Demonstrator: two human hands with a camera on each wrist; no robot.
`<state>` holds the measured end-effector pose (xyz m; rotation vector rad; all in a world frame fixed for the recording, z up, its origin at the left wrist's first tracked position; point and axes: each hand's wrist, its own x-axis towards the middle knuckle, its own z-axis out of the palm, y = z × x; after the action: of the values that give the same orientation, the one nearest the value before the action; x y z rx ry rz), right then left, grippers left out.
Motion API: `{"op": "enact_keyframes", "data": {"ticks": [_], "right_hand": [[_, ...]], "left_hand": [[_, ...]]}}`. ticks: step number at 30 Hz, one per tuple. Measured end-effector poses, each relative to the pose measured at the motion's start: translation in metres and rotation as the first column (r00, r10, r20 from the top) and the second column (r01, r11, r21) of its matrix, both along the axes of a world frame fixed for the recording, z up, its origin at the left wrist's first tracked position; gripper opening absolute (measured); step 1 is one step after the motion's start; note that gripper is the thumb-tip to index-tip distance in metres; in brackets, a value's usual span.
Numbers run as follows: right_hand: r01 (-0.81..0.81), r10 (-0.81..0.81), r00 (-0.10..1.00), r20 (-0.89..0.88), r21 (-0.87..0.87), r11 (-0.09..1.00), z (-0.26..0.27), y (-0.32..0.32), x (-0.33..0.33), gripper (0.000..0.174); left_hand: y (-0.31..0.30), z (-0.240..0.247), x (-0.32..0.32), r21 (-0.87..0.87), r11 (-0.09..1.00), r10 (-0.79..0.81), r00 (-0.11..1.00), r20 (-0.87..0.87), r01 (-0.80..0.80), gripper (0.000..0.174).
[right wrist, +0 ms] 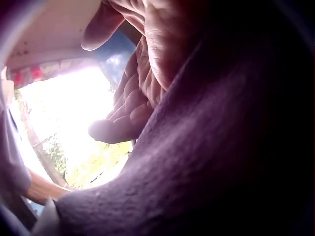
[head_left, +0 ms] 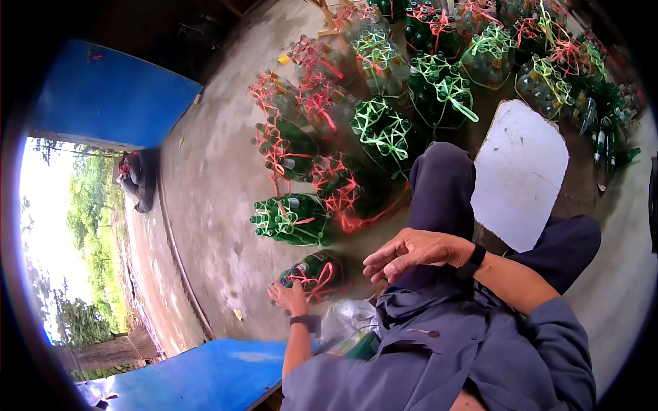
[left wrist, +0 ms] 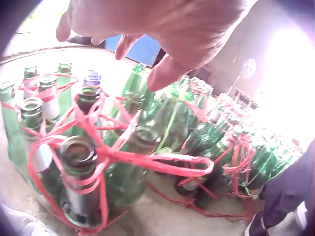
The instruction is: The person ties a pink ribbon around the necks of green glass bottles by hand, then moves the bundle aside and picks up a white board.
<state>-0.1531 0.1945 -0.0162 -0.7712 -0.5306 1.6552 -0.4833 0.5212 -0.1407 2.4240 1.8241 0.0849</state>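
Observation:
A bundle of green glass bottles [head_left: 317,275], bound around the necks with red plastic string [left wrist: 118,156], stands on the floor at my left side. My left hand [head_left: 289,299] is at the near left of this bundle, its fingers spread and relaxed over the bottle tops in the left wrist view. Nothing is between those fingers. My right hand [head_left: 418,251] hovers beside my bent knee with loosely bent fingers and holds nothing. The right wrist view shows that palm [right wrist: 157,54] next to the dark trouser leg [right wrist: 197,142].
Several more bottle bundles, tied with red or green string, stand ahead, including a green-tied bundle [head_left: 291,219]. A white board [head_left: 521,171] lies by my legs. Loose bottles [head_left: 606,140] lie at far right. Clear plastic [head_left: 349,316] is near my left forearm. A blue panel [head_left: 199,377] borders the doorway.

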Motion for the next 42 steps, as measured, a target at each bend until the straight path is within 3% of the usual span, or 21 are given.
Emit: {"op": "enact_keyframes", "data": {"ticks": [4,7,9,11,12,13,15,16,17,19,21,23,24,25,27,29,31,33,34,36,42], "right_hand": [[0.174,-0.168,0.983,-0.069,0.089,0.981,0.027,-0.051,0.027,0.056],[0.333,-0.331,0.943,-0.039,0.102,0.938,0.045,-0.097,0.046,0.055],[0.435,-0.438,0.899,0.02,0.087,0.896,0.052,-0.126,0.054,0.054],[0.503,-0.506,0.858,0.083,0.056,0.862,0.052,-0.151,0.057,0.054],[0.531,-0.53,0.834,0.154,0.039,0.847,0.054,-0.163,0.058,0.057],[0.556,-0.551,0.816,0.176,0.024,0.831,0.056,-0.171,0.057,0.055],[0.575,-0.564,0.806,0.178,-0.015,0.818,0.046,-0.183,0.055,0.055],[0.586,-0.571,0.8,0.186,-0.038,0.809,0.04,-0.189,0.052,0.055],[0.611,-0.593,0.78,0.198,-0.041,0.79,0.038,-0.192,0.048,0.055],[0.595,-0.526,0.774,0.352,-0.118,0.795,0.034,-0.197,0.041,0.054],[0.631,-0.533,0.724,0.438,-0.11,0.768,0.021,-0.202,0.031,0.058],[0.6,-0.374,0.602,0.705,-0.091,0.794,0.018,-0.205,0.026,0.056],[0.609,-0.332,0.475,0.815,-0.033,0.792,0.023,-0.206,0.021,0.048],[0.62,-0.336,0.469,0.817,-0.033,0.784,0.018,-0.207,0.019,0.048],[0.597,-0.241,0.445,0.862,-0.085,0.798,-0.001,-0.208,0.016,0.041],[0.553,-0.148,0.475,0.868,-0.163,0.817,0.0,-0.212,0.021,0.045],[0.502,-0.051,0.504,0.862,-0.245,0.829,-0.008,-0.218,0.02,0.051],[0.536,-0.075,0.458,0.886,-0.207,0.819,-0.023,-0.223,0.017,0.05],[0.546,-0.077,0.456,0.887,-0.21,0.811,-0.022,-0.227,0.017,0.05],[0.565,0.036,0.399,0.916,-0.276,0.777,-0.019,-0.232,0.017,0.053],[0.62,0.097,0.32,0.943,-0.285,0.731,-0.015,-0.242,0.021,0.058]], "left_hand": [[-0.004,0.019,0.045,0.002,0.98,-0.194,0.956,0.222,0.198,0.061],[-0.009,0.009,0.1,-0.012,0.916,-0.355,0.826,0.439,0.4,0.051],[-0.015,0.008,0.139,-0.202,0.827,-0.314,0.73,0.607,0.524,0.049],[-0.035,0.009,0.178,-0.099,0.754,-0.453,0.623,0.638,0.65,0.042],[-0.065,0.04,0.202,-0.252,0.706,-0.34,0.629,0.699,0.662,0.042],[-0.075,0.037,0.216,-0.285,0.652,-0.275,0.569,0.775,0.702,0.042],[-0.09,0.035,0.244,-0.216,0.578,-0.335,0.47,0.817,0.787,0.043],[-0.114,0.061,0.257,-0.267,0.522,-0.281,0.459,0.843,0.81,0.045],[-0.121,0.065,0.268,-0.234,0.471,-0.341,0.42,0.841,0.85,0.045],[-0.147,0.084,0.285,-0.234,0.392,-0.26,0.352,0.899,0.889,0.044],[-0.174,0.117,0.296,-0.236,0.343,-0.304,0.346,0.888,0.909,0.043],[-0.196,0.136,0.302,-0.206,0.284,-0.319,0.295,0.901,0.937,0.038],[-0.204,0.136,0.304,-0.163,0.239,-0.276,0.228,0.934,0.957,0.037],[-0.209,0.135,0.304,-0.161,0.226,-0.277,0.222,0.935,0.961,0.037],[-0.216,0.129,0.296,-0.183,0.233,-0.325,0.253,0.911,0.955,0.039],[-0.225,0.12,0.286,-0.225,0.238,-0.317,0.294,0.902,0.945,0.037],[-0.209,0.072,0.269,-0.562,0.297,-0.133,0.617,0.776,0.772,0.035],[-0.197,0.003,0.239,-0.502,0.183,-0.048,0.518,0.854,0.845,0.033],[-0.222,0.04,0.233,-0.603,0.154,-0.014,0.612,0.791,0.783,0.027],[-0.23,0.02,0.214,-0.67,0.116,-0.092,0.68,0.728,0.733,0.027],[-0.241,-0.012,0.206,-0.75,0.09,-0.216,0.748,0.627,0.655,0.026]]}}
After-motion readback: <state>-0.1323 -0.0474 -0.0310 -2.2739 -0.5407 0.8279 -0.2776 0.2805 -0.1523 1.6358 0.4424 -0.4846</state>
